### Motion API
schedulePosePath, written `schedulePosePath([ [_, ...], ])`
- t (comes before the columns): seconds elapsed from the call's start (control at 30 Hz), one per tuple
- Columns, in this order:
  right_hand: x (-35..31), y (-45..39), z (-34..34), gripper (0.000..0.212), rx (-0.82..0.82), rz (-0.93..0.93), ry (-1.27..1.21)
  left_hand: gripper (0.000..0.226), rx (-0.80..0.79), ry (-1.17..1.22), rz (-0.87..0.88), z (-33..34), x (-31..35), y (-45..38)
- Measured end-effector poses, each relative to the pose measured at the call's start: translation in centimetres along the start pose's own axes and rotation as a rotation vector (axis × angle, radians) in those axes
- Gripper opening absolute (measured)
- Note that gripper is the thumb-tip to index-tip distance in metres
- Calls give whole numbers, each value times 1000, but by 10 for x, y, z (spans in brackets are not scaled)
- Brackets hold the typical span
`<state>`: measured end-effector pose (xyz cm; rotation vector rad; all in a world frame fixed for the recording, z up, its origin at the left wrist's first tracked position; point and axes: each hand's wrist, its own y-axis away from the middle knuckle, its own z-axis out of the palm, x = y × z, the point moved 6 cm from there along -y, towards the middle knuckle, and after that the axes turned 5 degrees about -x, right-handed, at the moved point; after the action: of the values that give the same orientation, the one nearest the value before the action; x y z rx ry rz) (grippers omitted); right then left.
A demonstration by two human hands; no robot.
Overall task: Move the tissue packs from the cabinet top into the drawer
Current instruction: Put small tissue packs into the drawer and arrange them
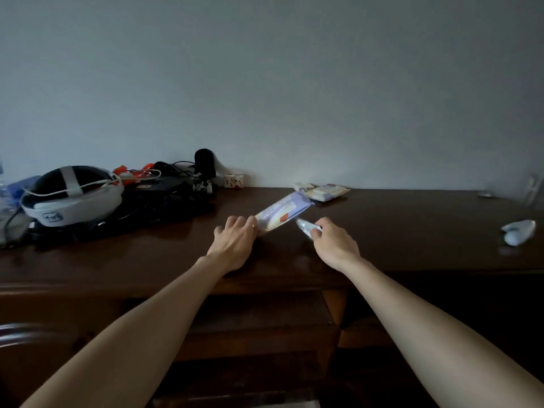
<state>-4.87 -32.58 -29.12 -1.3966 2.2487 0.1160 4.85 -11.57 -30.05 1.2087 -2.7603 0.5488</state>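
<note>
Broadly, your dark wooden cabinet top was the surface carrying everything, with a white headset among cables at its left. Your left hand pinched the near edge of a lavender tissue pack, lifting it tilted; your right hand gripped a smaller, crumpled pack. More packs lay by the wall. These looked light, soft and slick in their film, so a grasp across the middle would likely hold better than an edge pinch. The drawer below sat in shadow; whether it stood open was unclear.
</note>
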Motion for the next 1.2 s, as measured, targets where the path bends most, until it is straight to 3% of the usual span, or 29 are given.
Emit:
schedulePosePath([
  [0.07,4,20,-2,27,-3,0,-4,14,-56,-98,-18,-4,0,14],
  [0.17,5,48,-10,29,32,2,-132,20,-12,-129,-29,-16,9,38],
  [0.3,-9,104,-4,23,258,-51,-872,6,256,204,-21,-25,30,94],
  [0.33,-18,119,4,19,268,-80,-979,13,297,274,-22,-24,38,111],
  [0.43,-40,154,37,19,147,-172,-1300,24,320,575,-146,-8,43,161],
  [0.53,-51,191,95,30,-68,-130,-1502,30,410,874,-247,25,38,212],
  [0.63,-56,237,171,50,-332,54,-1533,32,281,1095,-299,78,45,243],
  [0.73,-29,251,202,54,-402,159,-1504,33,56,1142,-298,113,35,251],
  [0.93,0,257,241,58,-634,23,-1192,24,-122,1005,-91,158,13,280],
  [1.13,23,275,277,70,-772,-51,-932,12,-363,1283,-352,230,-18,325],
  [1.17,27,279,283,64,-779,-55,-868,18,-372,1337,-417,237,-20,330],
  [1.2,30,282,288,60,-766,-73,-811,41,-371,1442,-517,245,-21,335],
])
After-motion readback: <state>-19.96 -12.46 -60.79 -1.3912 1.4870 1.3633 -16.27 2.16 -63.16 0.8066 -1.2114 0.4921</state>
